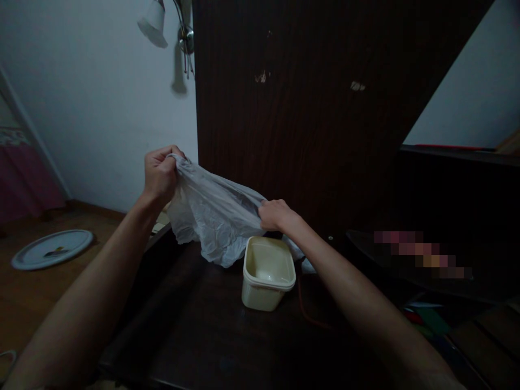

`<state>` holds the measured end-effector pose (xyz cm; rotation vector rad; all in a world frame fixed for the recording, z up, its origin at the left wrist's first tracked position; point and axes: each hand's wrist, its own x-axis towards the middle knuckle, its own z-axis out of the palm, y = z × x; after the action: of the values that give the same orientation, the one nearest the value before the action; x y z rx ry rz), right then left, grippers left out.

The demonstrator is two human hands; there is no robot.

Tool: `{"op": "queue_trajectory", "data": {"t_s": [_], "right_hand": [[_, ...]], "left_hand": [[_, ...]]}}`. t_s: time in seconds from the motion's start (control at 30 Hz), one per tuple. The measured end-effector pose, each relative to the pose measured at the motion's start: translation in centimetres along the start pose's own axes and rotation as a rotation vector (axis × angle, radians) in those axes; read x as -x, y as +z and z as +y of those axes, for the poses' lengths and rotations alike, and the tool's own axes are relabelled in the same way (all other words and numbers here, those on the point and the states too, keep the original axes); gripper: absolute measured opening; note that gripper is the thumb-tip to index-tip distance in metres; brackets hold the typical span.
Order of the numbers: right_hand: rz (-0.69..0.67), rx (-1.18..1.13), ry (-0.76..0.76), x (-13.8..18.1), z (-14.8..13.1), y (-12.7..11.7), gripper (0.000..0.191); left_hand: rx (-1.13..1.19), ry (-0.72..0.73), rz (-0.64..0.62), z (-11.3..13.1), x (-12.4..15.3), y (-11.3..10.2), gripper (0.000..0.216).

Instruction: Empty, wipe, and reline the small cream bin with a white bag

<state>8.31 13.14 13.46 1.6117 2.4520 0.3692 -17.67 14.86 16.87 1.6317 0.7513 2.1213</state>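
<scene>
The dark table (195,336) fills the lower centre, its near part sunk in shadow and cut off by the bottom edge; both forearms run out of frame towards the lower corners. Near the middle, the open tub (265,295) stands upright on it, cream, with rounded corners and a thick rim. A brown cord (304,309) lies to its right, partly hidden by the right forearm, as is something pale just behind the tub.

The bag (217,216) hangs left of centre, stretched between both hands, just behind the tub. It is thin, whitish and crumpled, taut along the top, slack and bunched below; its inside is hard to see. The left hand (160,173) is closed round one end; the right hand (277,215) grips the other, its fingertips hidden.

At right, a pixelated patch (422,252) cannot be made out. At far left a pale disc (30,259) lies on the floor (101,222). Behind rises a scuffed dark panel (309,124), cut off above, and, upper left, a lamp (153,24) cropped by the top edge.
</scene>
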Motion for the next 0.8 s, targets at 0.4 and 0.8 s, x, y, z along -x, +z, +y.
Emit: {"op": "queue_trajectory", "data": {"t_s": [0.4,0.8], "right_hand": [[0.275,-0.387,-0.124,2.0,5.6,0.9,0.018],[0.973,-1.489,-0.085,1.7,11.0,4.0,0.044]], "left_hand": [[-0.365,-0.073,-0.143,-0.9,-0.3,-0.8,0.018],[-0.653,-0.021,-0.281,-4.2,-0.4,-2.2,0.013]]}}
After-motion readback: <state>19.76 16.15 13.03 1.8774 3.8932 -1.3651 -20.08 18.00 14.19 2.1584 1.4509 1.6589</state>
